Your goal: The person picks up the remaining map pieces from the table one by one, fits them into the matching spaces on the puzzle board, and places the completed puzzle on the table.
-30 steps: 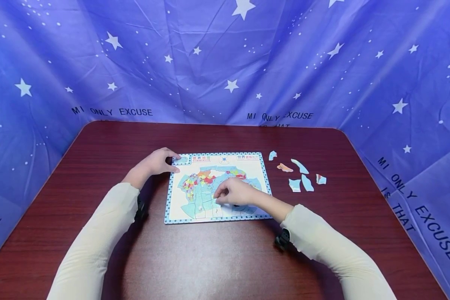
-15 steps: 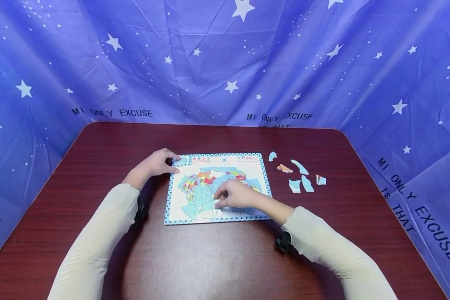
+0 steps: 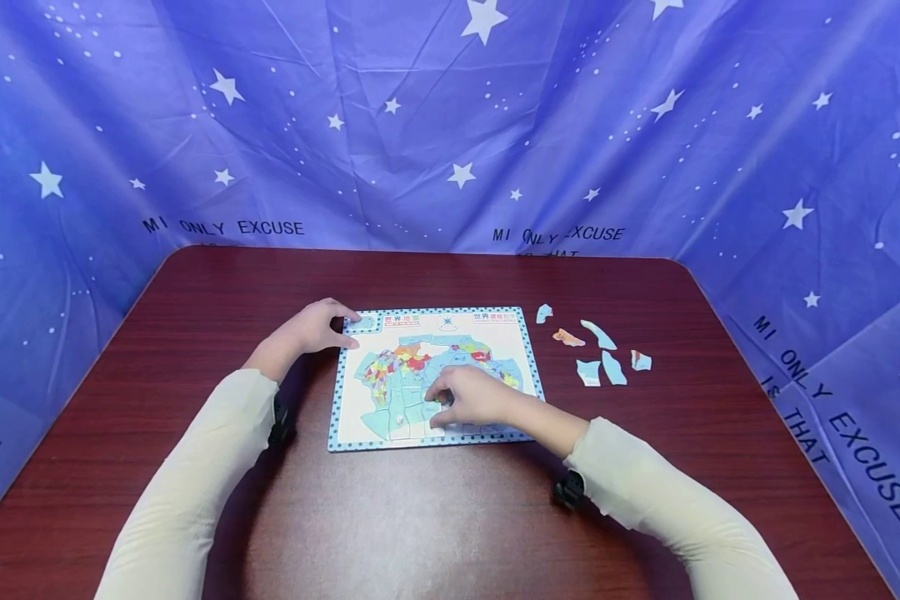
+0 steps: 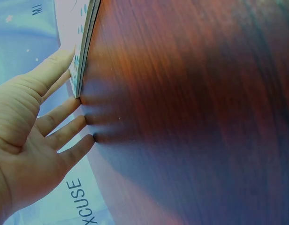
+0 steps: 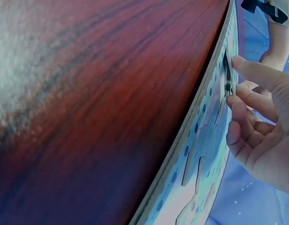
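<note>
A world map puzzle board (image 3: 354, 385) with a blue dotted border lies on the table, many of its pieces set in. My left hand (image 3: 317, 325) rests at its far left corner. In the left wrist view the thumb lies on the board and the fingers (image 4: 64, 133) stretch out beside its edge. Over the map's near middle is my right hand (image 3: 476, 396), thumb and index finger apart. The right wrist view shows them at two ends of a puzzle piece (image 5: 231, 77) that sits slightly raised from the board. The palm hides part of the map in the head view.
Several loose puzzle pieces lie right of the board, among them an orange piece (image 3: 568, 337), a curved light-blue piece (image 3: 598, 335) and a small red-and-blue piece (image 3: 641, 360). Blue star-printed cloth (image 3: 390, 150) hangs behind the dark red table (image 3: 360, 525).
My right thumb has shifted toward the near edge, widening the gap to the index finger. My left hand and the loose pieces stay put.
</note>
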`<state>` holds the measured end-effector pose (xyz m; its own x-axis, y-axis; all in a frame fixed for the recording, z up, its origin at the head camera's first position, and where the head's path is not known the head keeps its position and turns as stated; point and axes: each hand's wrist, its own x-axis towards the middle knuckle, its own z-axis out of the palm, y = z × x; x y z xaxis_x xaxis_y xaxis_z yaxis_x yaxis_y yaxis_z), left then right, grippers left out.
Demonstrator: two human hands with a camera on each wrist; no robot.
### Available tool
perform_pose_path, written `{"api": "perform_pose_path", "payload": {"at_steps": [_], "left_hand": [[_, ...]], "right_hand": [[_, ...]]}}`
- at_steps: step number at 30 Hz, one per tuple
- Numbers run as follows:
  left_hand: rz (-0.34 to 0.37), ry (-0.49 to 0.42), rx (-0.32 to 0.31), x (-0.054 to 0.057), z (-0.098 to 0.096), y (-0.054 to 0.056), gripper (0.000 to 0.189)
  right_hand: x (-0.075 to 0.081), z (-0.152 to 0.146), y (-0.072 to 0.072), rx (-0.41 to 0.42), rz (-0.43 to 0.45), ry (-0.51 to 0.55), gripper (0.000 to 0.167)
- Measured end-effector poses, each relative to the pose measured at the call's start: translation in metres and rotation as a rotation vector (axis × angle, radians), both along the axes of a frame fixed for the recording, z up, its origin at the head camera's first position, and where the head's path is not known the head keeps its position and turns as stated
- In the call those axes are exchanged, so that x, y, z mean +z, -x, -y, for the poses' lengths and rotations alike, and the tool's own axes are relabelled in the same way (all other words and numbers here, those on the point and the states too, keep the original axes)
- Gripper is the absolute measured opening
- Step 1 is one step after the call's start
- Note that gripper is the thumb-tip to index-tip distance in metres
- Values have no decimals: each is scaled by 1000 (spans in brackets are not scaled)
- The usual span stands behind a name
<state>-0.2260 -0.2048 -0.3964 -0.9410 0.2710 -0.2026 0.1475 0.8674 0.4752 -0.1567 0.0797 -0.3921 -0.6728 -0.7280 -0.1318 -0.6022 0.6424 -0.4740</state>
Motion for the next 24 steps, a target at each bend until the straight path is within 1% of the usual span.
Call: {"api": "perform_pose_path", "payload": {"at_steps": [6,15,24], "left_hand": [[1,0,4,0,0,0,52],[3,3,10,-1,0,0,52],[11,3,4,1,0,-1,52]], "right_hand": [[-1,0,-2,5,-36,-22,32],[1,0,-4,8,-27,-22,31],[1,-1,-5,7,-31,-10,30]]}}
